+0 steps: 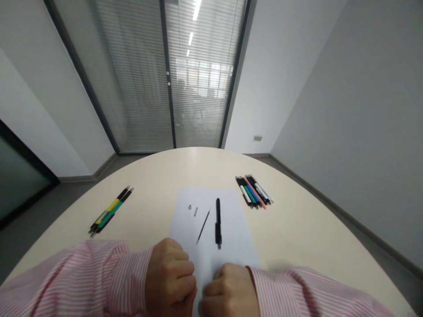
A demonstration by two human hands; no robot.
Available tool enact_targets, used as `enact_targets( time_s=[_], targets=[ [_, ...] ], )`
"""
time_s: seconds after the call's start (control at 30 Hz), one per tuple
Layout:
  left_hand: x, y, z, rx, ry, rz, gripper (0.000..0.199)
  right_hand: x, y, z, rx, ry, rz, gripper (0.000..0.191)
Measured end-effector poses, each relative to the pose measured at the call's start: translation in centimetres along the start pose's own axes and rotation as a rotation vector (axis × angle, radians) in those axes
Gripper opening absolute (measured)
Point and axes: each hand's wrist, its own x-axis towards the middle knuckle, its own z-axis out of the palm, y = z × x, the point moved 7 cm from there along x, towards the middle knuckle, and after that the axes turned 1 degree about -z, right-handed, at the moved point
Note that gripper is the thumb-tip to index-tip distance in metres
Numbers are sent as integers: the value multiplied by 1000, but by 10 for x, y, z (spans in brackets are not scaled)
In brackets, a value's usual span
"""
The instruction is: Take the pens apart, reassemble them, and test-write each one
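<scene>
Both hands rest near the lower edge of a white paper sheet (pixel 231 255), a small gap between them. My left hand (pixel 171 278) is curled into a fist with nothing visible in it. My right hand (pixel 230 290) is also closed in a fist, and no object shows in it. Beyond them on the sheet lies a black pen body (pixel 218 222), its clip toward me. To its left are a thin dark refill (pixel 203 226), a small spring (pixel 195 211) and a tiny pen tip (pixel 189 207).
Two pens, one yellow (pixel 109 211) and one green (pixel 114 212), lie at the left of the pale round table (pixel 194 167). A row of several pens (pixel 253 191) lies at the back right. Glass panels with blinds stand behind the table.
</scene>
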Motion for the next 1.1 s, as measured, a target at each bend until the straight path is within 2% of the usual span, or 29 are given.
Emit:
enact_targets(
  time_s=[0.1,0.17,0.27,0.5,0.57,0.63,0.7,0.8,0.9,1.0,1.1],
  targets=[
    [-5,3,23,-116,-325,85,21,3,5,-1,38,-17,1,27],
    [-6,0,28,-178,-429,99,19,5,10,-5,119,-39,3,27],
    [-3,-4,25,-191,-425,100,17,7,15,-8,223,-72,-13,24],
    [-5,-3,25,-156,-422,92,17,5,15,-11,316,5,-9,19],
    [-5,-3,25,-150,-420,87,15,3,16,-16,309,75,-15,18],
    [-5,-4,24,-146,-421,81,13,0,23,-26,277,209,11,15],
    [-6,-5,24,-131,-429,79,12,-5,40,-39,230,370,118,15],
    [-9,-6,26,-102,-451,91,16,-15,79,-51,150,507,443,16],
    [-18,-3,32,-79,-453,89,19,-22,110,-47,82,447,719,12],
    [-28,-4,36,-20,-363,-3,27,-22,121,-38,55,337,822,14],
    [-33,-3,37,-37,-292,-63,31,-23,123,-34,28,301,880,14]
  ],
)
